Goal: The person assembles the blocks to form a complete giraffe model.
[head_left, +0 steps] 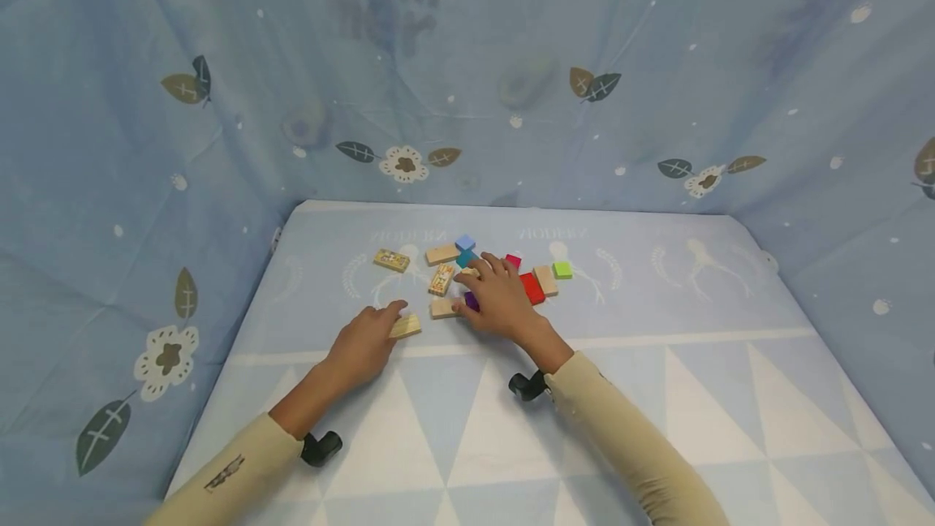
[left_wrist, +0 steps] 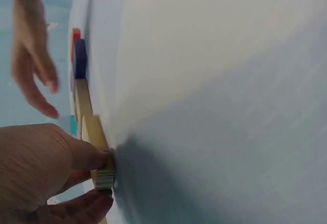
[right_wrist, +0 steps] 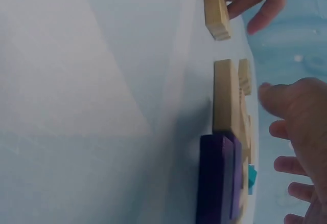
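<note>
My left hand (head_left: 363, 345) pinches a pale wooden block (head_left: 406, 326) at the near left of a loose group of blocks. In the left wrist view, thumb and fingers close on this block's end, low against the cloth. Over the middle of the group is my right hand (head_left: 500, 299), its fingers spread and relaxed. The right wrist view shows it apart from the blocks, holding nothing. Beneath and beside it lie a purple block (right_wrist: 214, 178) and a plain wooden block (right_wrist: 223, 96), end to end. The right hand hides part of the group in the head view.
Patterned wooden blocks (head_left: 391, 260) lie at the group's left. A blue block (head_left: 465, 243) and a teal block (head_left: 466, 259) are behind; a red block (head_left: 532, 289) and a green block (head_left: 562, 269) are at the right. Printed cloth (head_left: 467, 445) covers the table; fabric walls surround it.
</note>
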Tool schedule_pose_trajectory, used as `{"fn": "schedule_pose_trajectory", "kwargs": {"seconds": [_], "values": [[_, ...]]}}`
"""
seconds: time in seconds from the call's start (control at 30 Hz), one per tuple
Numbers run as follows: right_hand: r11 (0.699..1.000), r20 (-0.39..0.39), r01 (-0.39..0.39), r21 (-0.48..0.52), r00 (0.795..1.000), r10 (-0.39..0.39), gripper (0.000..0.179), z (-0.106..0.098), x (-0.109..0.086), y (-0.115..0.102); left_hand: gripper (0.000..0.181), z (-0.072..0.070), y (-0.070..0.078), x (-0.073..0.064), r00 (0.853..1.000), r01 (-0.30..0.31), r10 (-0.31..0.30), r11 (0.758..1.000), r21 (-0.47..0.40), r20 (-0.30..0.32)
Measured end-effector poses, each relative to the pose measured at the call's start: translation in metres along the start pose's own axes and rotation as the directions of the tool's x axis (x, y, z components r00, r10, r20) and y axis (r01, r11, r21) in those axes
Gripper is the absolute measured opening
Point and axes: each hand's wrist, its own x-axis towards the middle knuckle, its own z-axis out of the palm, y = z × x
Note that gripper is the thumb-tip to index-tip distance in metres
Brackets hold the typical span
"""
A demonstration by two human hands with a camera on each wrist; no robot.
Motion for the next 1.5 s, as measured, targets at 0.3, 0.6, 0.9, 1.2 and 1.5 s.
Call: {"fn": "schedule_pose_trajectory", "kwargs": {"seconds": [0.3, 0.6, 0.9, 1.2, 1.5], "values": [[1.0, -0.008, 0.004, 0.03, 1.0, -0.004, 0.04, 0.014, -0.001, -0.005, 0.039, -0.005, 0.023, -0.025, 0.988, -0.137, 0.142, 0.987, -0.083, 0.061], [0.999, -0.013, -0.013, 0.039, 1.0, 0.013, 0.033, 0.021, -0.001, -0.009, 0.032, 0.002, 0.039, -0.04, 0.957, -0.273, 0.28, 0.958, -0.089, 0.08], [0.999, -0.005, -0.041, 0.026, 0.999, 0.041, 0.031, 0.025, 0.001, -0.011, 0.032, 0.012, 0.037, -0.041, 0.951, -0.31, 0.309, 0.95, -0.034, -0.028], [0.996, -0.013, -0.013, 0.083, 1.0, 0.014, 0.03, 0.018, -0.006, -0.022, 0.027, 0.018, 0.034, -0.043, 0.94, -0.325, 0.322, 0.946, -0.005, -0.116], [0.988, 0.028, 0.043, 0.149, 0.998, -0.048, 0.03, 0.012, -0.018, -0.033, 0.04, 0.023, 0.027, -0.045, 0.938, -0.216, 0.232, 0.972, 0.089, -0.256]]}}
